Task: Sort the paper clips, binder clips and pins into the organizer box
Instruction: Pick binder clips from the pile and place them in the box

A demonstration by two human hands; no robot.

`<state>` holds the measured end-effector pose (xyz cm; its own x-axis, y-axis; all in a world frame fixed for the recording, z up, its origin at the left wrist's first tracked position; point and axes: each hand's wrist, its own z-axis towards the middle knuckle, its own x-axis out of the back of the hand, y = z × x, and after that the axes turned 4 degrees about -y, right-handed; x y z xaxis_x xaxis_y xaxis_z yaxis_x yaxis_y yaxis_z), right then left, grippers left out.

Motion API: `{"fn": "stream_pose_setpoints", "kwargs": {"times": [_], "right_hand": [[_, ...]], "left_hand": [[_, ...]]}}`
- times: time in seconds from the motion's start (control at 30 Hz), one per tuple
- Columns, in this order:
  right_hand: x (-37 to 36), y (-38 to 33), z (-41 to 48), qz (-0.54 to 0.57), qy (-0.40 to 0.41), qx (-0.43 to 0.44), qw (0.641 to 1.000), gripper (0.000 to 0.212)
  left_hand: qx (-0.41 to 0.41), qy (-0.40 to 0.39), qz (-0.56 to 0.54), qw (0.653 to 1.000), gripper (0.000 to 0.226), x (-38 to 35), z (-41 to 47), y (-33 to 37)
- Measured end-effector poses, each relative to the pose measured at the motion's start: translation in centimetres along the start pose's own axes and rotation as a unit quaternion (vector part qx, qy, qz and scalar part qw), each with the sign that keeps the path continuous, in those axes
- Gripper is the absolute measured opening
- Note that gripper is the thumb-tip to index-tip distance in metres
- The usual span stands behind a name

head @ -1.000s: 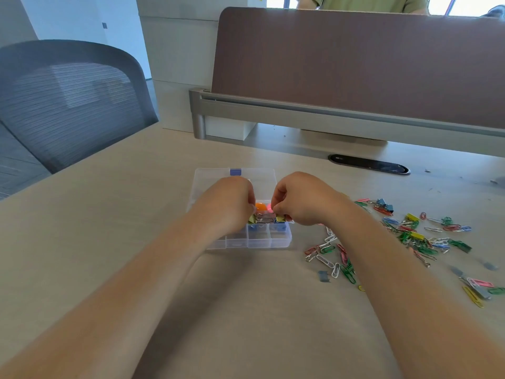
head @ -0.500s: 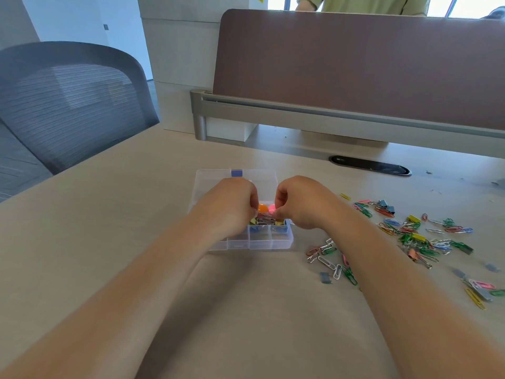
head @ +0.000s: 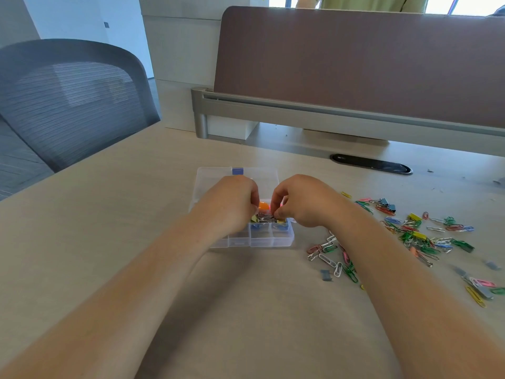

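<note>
A clear organizer box (head: 240, 242) stands on the desk with its lid (head: 210, 181) laid open behind it. A compartment holds silver paper clips (head: 266, 218), and an orange pin (head: 263, 205) shows just behind them. My left hand (head: 232, 203) hovers over the box with its fingers curled down, and what it holds is hidden. My right hand (head: 303, 201) pinches a small pink piece at the box's right side. Loose coloured paper clips (head: 420, 236) and small binder clips (head: 385, 202) lie scattered on the right.
A nearer cluster of clips (head: 330, 255) and a grey binder clip (head: 326, 275) lie beside my right forearm. A brown divider panel (head: 355, 64) and a cable slot (head: 371, 164) bound the desk's far side. A grey mesh chair (head: 68, 105) stands left.
Both hands stay over the same compartments of the box, with only small finger movements. The scattered clips have not moved.
</note>
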<state>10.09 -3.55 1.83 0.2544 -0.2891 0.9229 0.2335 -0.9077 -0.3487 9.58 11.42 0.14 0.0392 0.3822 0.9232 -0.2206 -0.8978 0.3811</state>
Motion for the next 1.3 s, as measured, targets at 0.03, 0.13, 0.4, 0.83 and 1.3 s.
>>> {"fn": "stream_pose_setpoints", "kwargs": {"times": [0.03,0.13,0.4,0.83,1.3], "right_hand": [[-0.1,0.0,0.0,-0.002,0.001,0.000,1.000,0.008],[-0.2,0.2,0.2,-0.008,0.007,0.004,1.000,0.007],[1.5,0.8,-1.0,0.012,0.066,-0.006,0.998,0.008],[3.5,10.9,-6.6,0.029,0.086,-0.129,0.987,0.010],[1.9,12.6,-3.1,0.025,0.103,-0.112,0.988,0.025]], "left_hand": [[-0.002,0.000,0.000,1.000,0.010,0.0,0.0,0.0],[-0.002,0.004,0.000,1.000,0.010,-0.2,0.2,-0.2],[-0.006,0.096,-0.086,0.992,0.011,0.0,-0.3,0.9],[-0.093,-0.015,-0.072,0.993,0.013,-3.0,2.2,9.8],[-0.104,-0.009,0.046,0.994,0.026,-7.0,6.3,11.7]]}}
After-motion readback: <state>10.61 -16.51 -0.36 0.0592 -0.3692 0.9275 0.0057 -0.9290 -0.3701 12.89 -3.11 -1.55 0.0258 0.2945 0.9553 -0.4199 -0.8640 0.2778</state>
